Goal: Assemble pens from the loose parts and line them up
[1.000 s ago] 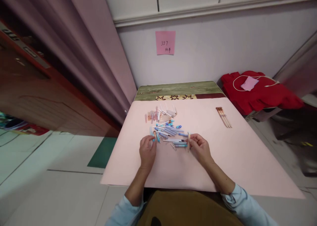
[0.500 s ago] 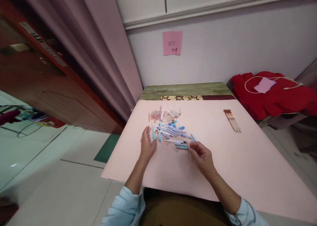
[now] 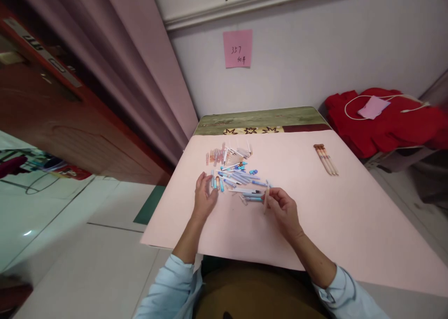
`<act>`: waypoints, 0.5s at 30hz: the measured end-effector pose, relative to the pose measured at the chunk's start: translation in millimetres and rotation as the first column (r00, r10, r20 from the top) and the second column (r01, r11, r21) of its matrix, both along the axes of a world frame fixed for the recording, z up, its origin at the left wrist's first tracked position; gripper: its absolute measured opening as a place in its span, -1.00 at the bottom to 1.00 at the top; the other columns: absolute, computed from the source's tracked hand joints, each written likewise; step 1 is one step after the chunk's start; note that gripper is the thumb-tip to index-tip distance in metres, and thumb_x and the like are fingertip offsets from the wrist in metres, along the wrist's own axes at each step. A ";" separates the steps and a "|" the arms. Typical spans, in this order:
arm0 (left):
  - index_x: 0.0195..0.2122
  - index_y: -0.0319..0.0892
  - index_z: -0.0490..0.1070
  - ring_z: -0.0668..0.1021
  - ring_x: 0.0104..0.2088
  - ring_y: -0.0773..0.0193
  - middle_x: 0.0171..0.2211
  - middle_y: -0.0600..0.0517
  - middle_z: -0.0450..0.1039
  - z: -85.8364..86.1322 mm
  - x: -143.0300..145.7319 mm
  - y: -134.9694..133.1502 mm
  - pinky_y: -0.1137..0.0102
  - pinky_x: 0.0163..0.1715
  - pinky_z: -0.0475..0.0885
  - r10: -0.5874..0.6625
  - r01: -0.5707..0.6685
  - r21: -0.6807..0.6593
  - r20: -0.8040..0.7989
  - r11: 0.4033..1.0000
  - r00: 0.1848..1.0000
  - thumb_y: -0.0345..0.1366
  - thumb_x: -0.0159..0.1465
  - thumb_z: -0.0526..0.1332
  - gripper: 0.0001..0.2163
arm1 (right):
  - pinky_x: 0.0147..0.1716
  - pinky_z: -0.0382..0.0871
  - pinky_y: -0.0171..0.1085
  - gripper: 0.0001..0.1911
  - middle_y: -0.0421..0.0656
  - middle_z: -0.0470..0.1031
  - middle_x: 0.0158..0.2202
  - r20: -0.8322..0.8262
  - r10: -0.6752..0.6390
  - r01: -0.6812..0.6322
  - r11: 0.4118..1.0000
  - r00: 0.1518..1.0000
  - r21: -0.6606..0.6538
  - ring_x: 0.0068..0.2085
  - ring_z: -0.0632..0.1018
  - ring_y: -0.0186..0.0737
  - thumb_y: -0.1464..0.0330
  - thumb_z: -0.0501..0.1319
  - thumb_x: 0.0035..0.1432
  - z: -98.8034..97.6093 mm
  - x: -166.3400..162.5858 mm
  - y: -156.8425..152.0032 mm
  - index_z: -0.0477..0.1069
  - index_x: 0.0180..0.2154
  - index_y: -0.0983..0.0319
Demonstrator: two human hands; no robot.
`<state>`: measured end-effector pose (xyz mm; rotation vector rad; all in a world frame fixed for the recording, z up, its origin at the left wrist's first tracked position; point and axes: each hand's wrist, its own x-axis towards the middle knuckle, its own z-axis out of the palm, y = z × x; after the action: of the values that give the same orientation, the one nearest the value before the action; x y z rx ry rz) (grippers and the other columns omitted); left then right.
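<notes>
My right hand (image 3: 284, 210) pinches a slim pale-tan pen barrel (image 3: 266, 199) between thumb and fingertips. The barrel stands nearly upright at the near right edge of the pile, and I cannot tell whether its lower end touches the surface.

My left hand (image 3: 203, 197) lies with its fingers loosely spread and holds nothing. Its fingertips are just beside a few short blue plastic tubes (image 3: 215, 183) on the left fringe of the pile.

Between and beyond both hands spreads a scattered heap of blue, white and orange plastic pen parts (image 3: 235, 169). It lies on the broad pale-pink paper sheet (image 3: 315, 216) that covers most of the table.

Well apart to the right, four tan pens with brown ends (image 3: 325, 159) lie side by side on the same sheet. Past the sheet's far edge a strip of green-grained wooden tabletop (image 3: 259, 117) shows.

On the white wall above hangs a square pink sticky note (image 3: 237, 48) with handwriting. To the right sits a heap of red cloth (image 3: 385, 128) with a pink paper scrap (image 3: 374, 107) on it. A mauve curtain (image 3: 140, 53) hangs to the left.
</notes>
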<state>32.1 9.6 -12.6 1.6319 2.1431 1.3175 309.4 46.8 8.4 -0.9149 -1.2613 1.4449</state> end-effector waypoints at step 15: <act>-0.39 -0.11 0.46 0.47 -0.14 0.13 -0.25 -0.03 0.44 20.5 25.0 -7.7 0.19 -0.04 0.35 0.093 -0.060 0.130 -0.266 0.990 0.960 -0.33 0.21 0.21 -0.95 | -0.33 0.43 -0.26 -0.65 -0.11 0.56 -0.29 -0.009 -0.029 0.029 0.999 1.000 -0.031 -0.31 0.54 -0.22 0.15 0.37 0.05 -14.4 -1.3 4.5 0.47 -0.18 0.20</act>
<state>57.0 1.9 7.9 1.8942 2.3413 1.3373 308.1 51.2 -6.0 -0.9420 -1.2170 1.4477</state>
